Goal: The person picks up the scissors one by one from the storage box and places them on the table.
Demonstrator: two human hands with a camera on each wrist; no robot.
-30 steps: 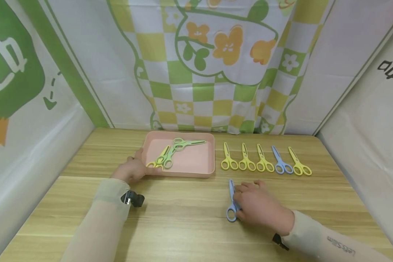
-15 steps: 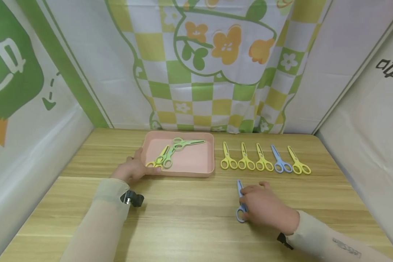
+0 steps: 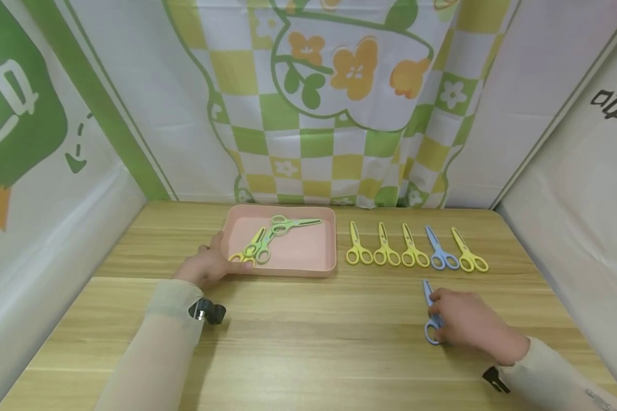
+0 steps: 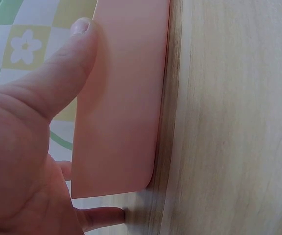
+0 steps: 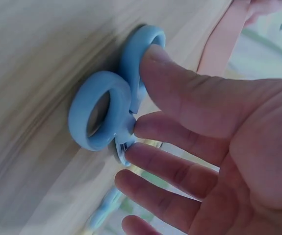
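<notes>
White characters on a green printed patch (image 3: 46, 123) at far left are too cropped to read. The left hand (image 3: 205, 265) spreads thumb and fingers apart against a shallow pink rectangular tray (image 3: 305, 251) bearing two green scissors (image 3: 288, 225) and one yellow pair (image 3: 259, 237). Rightward, three yellow scissors (image 3: 384, 242), one blue pair (image 3: 436, 245) and another yellow pair (image 3: 464, 249) line the wooden table (image 3: 313, 342). Nearer the person, the right hand (image 3: 468, 319) pinches light-blue ring-handled scissors (image 3: 428, 294) between thumb and fingertips; their blade points away, slightly left, long axis running nearly front to back. The right sleeve's (image 3: 555, 368) dark lettering is illegible; black characters (image 3: 613, 104) mark the right wall.
</notes>
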